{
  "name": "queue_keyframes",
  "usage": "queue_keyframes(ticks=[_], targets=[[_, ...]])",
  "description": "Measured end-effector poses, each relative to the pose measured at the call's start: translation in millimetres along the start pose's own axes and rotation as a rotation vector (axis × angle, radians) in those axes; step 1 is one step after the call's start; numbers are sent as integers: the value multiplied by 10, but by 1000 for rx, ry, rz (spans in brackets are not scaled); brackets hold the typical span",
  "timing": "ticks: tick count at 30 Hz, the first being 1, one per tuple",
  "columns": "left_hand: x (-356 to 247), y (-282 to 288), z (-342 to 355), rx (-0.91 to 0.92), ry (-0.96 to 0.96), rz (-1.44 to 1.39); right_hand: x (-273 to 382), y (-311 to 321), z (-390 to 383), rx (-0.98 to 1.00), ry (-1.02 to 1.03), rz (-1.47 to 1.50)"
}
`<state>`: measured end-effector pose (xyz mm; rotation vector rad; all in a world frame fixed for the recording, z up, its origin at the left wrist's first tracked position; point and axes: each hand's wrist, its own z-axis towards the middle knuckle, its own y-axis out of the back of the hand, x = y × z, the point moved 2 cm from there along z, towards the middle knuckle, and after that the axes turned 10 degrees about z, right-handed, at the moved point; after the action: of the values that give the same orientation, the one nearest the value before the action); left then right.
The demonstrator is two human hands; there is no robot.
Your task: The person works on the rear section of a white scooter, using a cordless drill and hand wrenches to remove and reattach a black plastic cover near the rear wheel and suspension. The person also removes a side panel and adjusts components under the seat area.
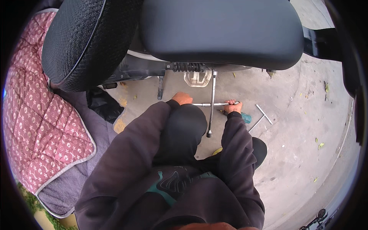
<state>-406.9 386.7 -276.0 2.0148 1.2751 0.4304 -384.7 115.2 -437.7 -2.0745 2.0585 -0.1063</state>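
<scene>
A chrome four-way cross wrench (212, 115) stretches between my two hands below the scooter's seat. Its upper end meets the scooter near the pale metal bracket (197, 79) beside the shock absorber (187, 67); the exact contact is hard to make out. My left hand (183, 98) is closed at the left end of the crossbar, over my knee. At the opposite end, my right hand (232, 106) has its fingers wrapped round the bar. Under that right wrist lies a teal and black tool (245, 117), partly hidden. Beside it on the ground rests a T-handle wrench (262, 117).
Above the work hang the scooter's black seat (222, 30) and a textured black seat cushion (78, 42). A pink patterned quilted cover (53, 126) drapes down on the left. A kickstand (160, 88) stands left of my left hand. Concrete ground (295, 153) with scattered leaves extends right.
</scene>
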Motion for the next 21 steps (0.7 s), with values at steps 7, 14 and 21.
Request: queue_keyframes(ticks=[7,14,21], targets=[[-187,45,94,-139,-44,29,183,89,68,-42,63,9],[376,-431,523,-117,-69,20,-160,-336,-806,104,347,29],[140,-759,1016,-440,-199,-140,-286,119,-1485,413,609,-45]])
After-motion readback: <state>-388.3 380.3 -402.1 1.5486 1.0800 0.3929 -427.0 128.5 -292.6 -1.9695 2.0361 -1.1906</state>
